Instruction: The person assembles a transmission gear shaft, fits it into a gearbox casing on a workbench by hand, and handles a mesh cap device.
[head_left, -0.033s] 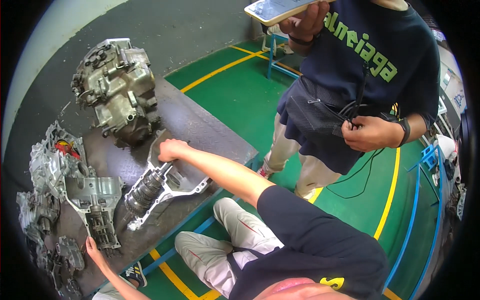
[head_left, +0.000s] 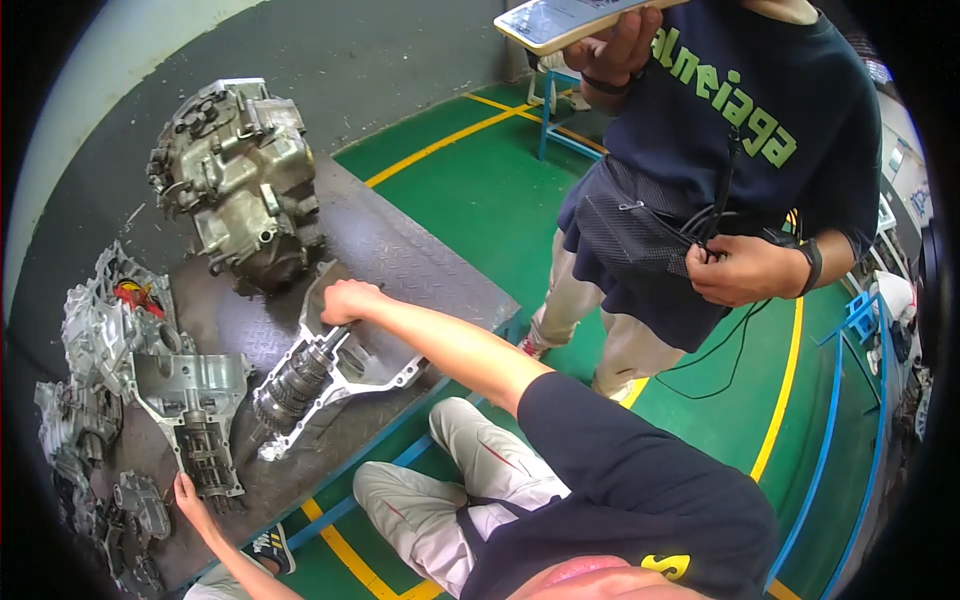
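My right hand (head_left: 350,302) is closed round the upper end of a gear shaft (head_left: 297,378), which carries a stack of dark gears. That shaft lies in an opened, pale metal gearbox housing (head_left: 400,375). At lower left, the fingers of my left hand (head_left: 190,500) are at the edge of a second opened housing (head_left: 190,375), seemingly gripping its rim; part of the grip is hidden. Inside this housing sits another shaft assembly (head_left: 205,450). Behind both stands a large, grimy gearbox (head_left: 240,180) in one piece.
Several metal castings (head_left: 80,420) crowd the left side of the dark steel bench (head_left: 400,245). A red part (head_left: 138,297) rests among them. To the right, a co-worker (head_left: 720,130) stands close to the bench with a phone (head_left: 570,20) and a black cable (head_left: 720,350).
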